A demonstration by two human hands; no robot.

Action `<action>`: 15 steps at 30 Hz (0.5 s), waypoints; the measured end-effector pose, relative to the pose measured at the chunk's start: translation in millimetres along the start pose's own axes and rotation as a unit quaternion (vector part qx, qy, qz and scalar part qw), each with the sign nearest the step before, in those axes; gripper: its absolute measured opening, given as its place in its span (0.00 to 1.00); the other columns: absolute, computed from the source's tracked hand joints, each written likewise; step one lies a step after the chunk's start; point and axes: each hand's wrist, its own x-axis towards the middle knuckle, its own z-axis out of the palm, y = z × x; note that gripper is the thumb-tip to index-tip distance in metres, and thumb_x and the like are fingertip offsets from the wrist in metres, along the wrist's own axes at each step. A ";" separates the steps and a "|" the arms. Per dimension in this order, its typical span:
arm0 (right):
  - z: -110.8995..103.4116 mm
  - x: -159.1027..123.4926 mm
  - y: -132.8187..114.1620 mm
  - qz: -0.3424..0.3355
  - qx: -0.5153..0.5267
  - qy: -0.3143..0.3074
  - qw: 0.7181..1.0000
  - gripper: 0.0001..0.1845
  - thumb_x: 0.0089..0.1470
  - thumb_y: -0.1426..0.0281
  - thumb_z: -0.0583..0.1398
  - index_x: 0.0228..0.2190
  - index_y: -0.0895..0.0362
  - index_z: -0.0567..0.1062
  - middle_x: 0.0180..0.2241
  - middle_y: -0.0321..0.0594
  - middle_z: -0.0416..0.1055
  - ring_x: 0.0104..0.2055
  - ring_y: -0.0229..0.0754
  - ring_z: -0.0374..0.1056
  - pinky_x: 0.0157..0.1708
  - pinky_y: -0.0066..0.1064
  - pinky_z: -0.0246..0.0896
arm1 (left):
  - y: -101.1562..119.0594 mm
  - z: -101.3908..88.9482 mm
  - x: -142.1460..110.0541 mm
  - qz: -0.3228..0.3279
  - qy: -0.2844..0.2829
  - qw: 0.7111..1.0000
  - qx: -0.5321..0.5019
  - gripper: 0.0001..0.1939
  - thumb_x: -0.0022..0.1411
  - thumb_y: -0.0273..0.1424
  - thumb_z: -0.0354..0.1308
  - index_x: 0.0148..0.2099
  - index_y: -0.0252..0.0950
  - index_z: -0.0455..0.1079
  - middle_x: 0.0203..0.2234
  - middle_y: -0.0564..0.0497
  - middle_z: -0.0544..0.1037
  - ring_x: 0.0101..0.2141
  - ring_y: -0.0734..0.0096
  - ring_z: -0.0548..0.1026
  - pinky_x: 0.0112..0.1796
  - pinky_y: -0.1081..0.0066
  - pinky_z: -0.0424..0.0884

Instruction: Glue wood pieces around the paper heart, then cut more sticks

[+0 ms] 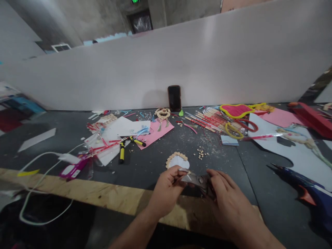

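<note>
Over the table's near edge, my right hand (pixel 225 193) is wrapped round a pair of metal shears (pixel 193 178), blades pointing left. My left hand (pixel 169 188) is closed in a pinch at the blade tips. Whatever sits between its fingertips is too small and hidden to name. Just beyond my left hand lies a white disc (pixel 179 162), its upper and left rim lined with small beige pieces. Several loose pale bits (pixel 201 153) are scattered to the right of the disc.
Black-and-yellow pliers (pixel 121 152), a purple device (pixel 75 167) and a white cable lie left. A phone (pixel 174 98) leans on the grey partition. Beaded rings (pixel 163 113) rest by pink paper. Right are wooden sticks (pixel 204 121), white sheets and a blue glue gun (pixel 301 186).
</note>
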 end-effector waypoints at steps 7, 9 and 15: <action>-3.1 2.8 1.9 -0.010 -0.011 -0.014 1.000 0.30 0.43 0.81 0.51 0.52 0.64 0.61 0.45 0.52 0.68 0.45 0.50 0.64 0.42 0.43 0.64 | 0.3 2.7 -2.6 -0.018 -0.012 1.000 -0.023 0.03 0.53 0.26 0.57 0.32 0.32 0.69 0.26 0.51 0.73 0.29 0.74 0.69 0.33 0.76 0.65; -7.0 5.9 2.5 -0.023 -0.006 -0.035 0.999 0.27 0.45 0.78 0.52 0.50 0.63 0.64 0.44 0.51 0.69 0.45 0.50 0.64 0.42 0.44 0.63 | -1.7 2.6 -3.7 -0.023 -0.012 0.999 -0.020 0.03 0.53 0.27 0.57 0.32 0.32 0.69 0.26 0.51 0.73 0.29 0.74 0.69 0.33 0.76 0.65; -14.0 10.8 2.1 -0.024 0.056 -0.039 0.997 0.21 0.44 0.74 0.54 0.43 0.62 0.70 0.38 0.49 0.71 0.40 0.46 0.65 0.39 0.37 0.64 | 0.2 5.2 -7.4 -0.024 -0.004 1.000 0.004 0.04 0.53 0.29 0.57 0.28 0.33 0.67 0.22 0.53 0.71 0.26 0.75 0.67 0.30 0.76 0.64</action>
